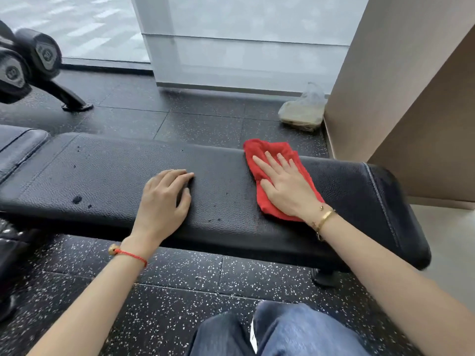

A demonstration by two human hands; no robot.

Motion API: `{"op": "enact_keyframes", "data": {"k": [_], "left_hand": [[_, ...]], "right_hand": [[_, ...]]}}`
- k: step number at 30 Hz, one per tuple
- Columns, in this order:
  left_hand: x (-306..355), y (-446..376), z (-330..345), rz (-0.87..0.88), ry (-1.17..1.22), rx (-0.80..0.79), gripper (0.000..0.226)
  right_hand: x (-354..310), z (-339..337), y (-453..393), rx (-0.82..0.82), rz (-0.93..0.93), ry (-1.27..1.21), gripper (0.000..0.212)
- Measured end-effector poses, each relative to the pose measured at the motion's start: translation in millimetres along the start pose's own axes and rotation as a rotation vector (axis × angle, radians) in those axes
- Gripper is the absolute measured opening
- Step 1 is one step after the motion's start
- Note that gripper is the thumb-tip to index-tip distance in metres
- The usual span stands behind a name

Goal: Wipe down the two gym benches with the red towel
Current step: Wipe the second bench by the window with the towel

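The red towel (272, 176) lies flat on the black padded surface (102, 176) toward its right end, pressed under the right hand (285, 183), fingers straight and spread. The left hand (164, 199) rests bare on the surface at its middle, fingers loosely bent, holding nothing. Beyond, on the floor (205, 119) by the wall, sits a clear plastic bag (303, 109); its contents are unclear.

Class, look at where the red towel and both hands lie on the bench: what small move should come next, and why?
Probably slide the right hand, pressing the red towel flat, leftward along the bench. The towel sits near the right end, while dark specks remain on the pad further left. The left hand would likely need to shift aside.
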State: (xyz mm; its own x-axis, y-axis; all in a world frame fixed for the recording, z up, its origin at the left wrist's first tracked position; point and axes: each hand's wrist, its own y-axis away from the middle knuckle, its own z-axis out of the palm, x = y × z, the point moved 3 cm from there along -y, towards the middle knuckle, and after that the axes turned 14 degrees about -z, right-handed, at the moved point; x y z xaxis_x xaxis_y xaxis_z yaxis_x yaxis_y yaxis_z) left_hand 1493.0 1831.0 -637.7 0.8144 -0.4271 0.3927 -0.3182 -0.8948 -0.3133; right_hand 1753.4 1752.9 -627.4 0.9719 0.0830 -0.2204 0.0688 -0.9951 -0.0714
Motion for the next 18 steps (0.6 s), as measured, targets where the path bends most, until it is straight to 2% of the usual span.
{"op": "enact_keyframes", "data": {"k": [4,8,10,14,18], "left_hand": [[-2.7,-0.4,3.3,-0.051,0.024,0.003,0.041],[2.6,2.0,-2.4,-0.085,-0.008,-0.053,0.043],[4.7,1.0,-5.1,-0.092,-0.024,-0.072,0.044],[4.7,1.2,-5.3,-0.091,-0.037,-0.071,0.043],[2.2,2.2,0.8,-0.084,-0.046,-0.01,0.043]], "right_hand": [[-26.0,7.4,-53.4,-0.017,-0.003,0.035,0.059],[-70.0,11.9,-24.1,-0.063,-0.203,-0.002,0.063],[-67.6,8.7,-4.3,-0.097,-0.244,-0.038,0.063],[-32.8,0.8,-7.3,-0.046,-0.072,-0.007,0.061],[-43.2,9.4,-42.9,0.037,0.082,0.032,0.062]]}}
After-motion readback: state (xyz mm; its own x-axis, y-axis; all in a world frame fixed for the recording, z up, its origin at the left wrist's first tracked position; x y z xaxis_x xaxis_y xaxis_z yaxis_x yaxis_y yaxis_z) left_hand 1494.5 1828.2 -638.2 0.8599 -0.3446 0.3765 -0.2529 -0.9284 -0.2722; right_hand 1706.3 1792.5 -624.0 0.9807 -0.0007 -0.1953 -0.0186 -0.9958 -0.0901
